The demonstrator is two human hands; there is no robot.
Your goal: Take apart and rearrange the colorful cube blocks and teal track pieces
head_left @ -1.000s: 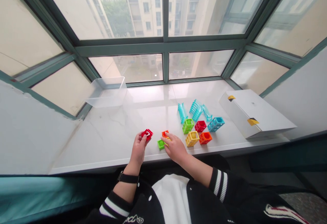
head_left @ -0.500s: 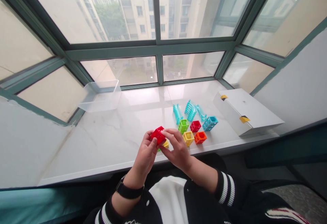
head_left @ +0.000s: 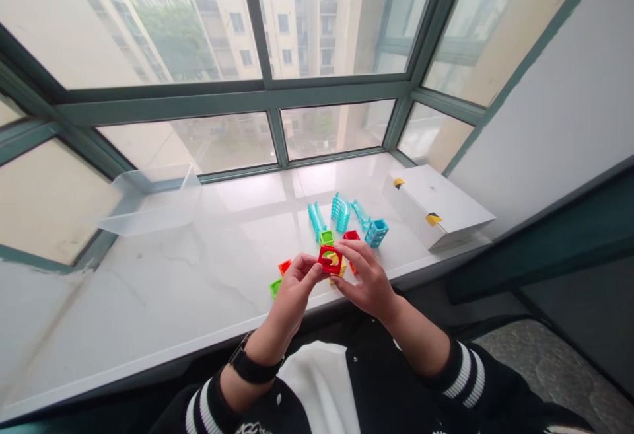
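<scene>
Both my hands hold a red square block (head_left: pixel 329 248) with a round opening, turned so that I look through it. My left hand (head_left: pixel 294 292) grips its left side between thumb and fingers. My right hand (head_left: pixel 370 283) has its fingertips on the top right corner, with the thumb below. Behind the held block, a yellow block (head_left: pixel 337 277) is partly hidden. Close by stand a green block (head_left: pixel 326 238), another red block (head_left: pixel 352 235) and a blue block (head_left: pixel 377 233). Left of my left hand lie an orange block (head_left: pixel 284 267) and a second green block (head_left: pixel 275 288).
Turquoise slatted track pieces (head_left: pixel 341 213) lie behind the blocks. A clear plastic bin (head_left: pixel 148 219) stands at the left on the white sill (head_left: pixel 208 289). At the right is a white box (head_left: pixel 440 199) with yellow-black tabs. Windows close off the back.
My view has swung right. The red block has been turned so its round opening faces me, still held by both hands. Orange and green blocks now show left of my left hand.
</scene>
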